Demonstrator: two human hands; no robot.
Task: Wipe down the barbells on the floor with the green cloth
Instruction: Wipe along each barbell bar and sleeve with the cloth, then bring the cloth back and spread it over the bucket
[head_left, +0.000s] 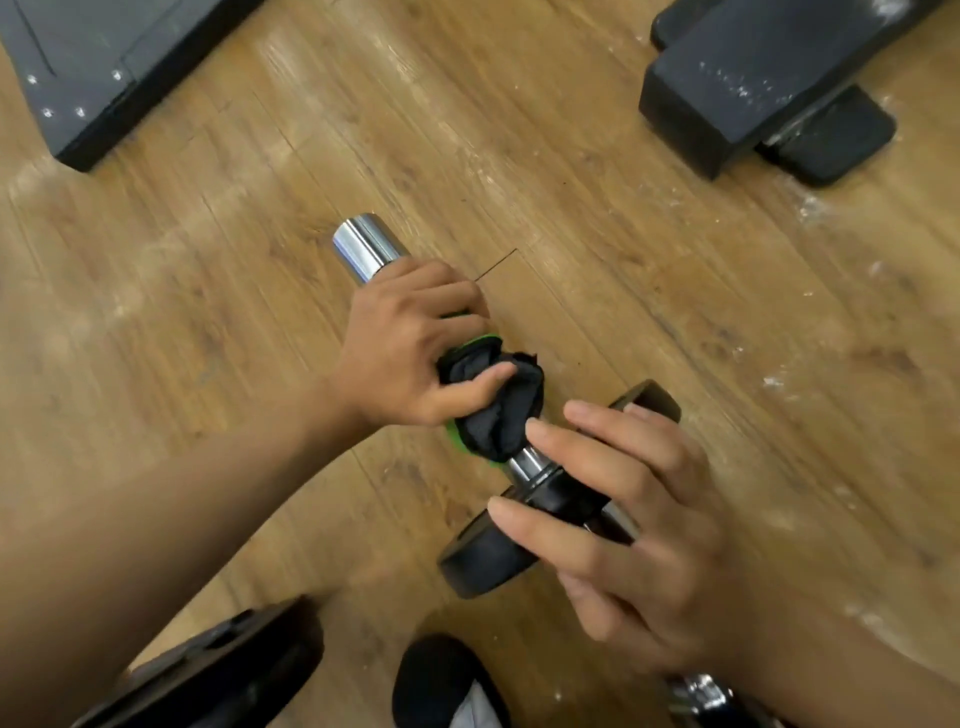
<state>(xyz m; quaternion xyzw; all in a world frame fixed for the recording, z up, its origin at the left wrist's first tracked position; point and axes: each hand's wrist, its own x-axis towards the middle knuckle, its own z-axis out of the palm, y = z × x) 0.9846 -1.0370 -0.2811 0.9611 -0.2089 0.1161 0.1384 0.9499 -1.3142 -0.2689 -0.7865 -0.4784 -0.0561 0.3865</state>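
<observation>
Two hands engaged, wipe step in progress: your L hand (410, 343) grips the green cloth (498, 410) round the barbell (366, 249) shaft on the floor (623, 260), R hand (623, 519) (fingers spread) steadies the plate (483, 561); next, slide cloth twd chrome end w/ firm pressure.

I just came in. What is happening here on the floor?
A person is cleaning a barbell that lies on the wooden floor. The left hand grips a dark cloth with a green edge, wrapped around the chrome shaft next to the black weight plates. The right hand, fingers straight and spread, rests on those plates, probably to steady them. The far chrome end is bare.
</observation>
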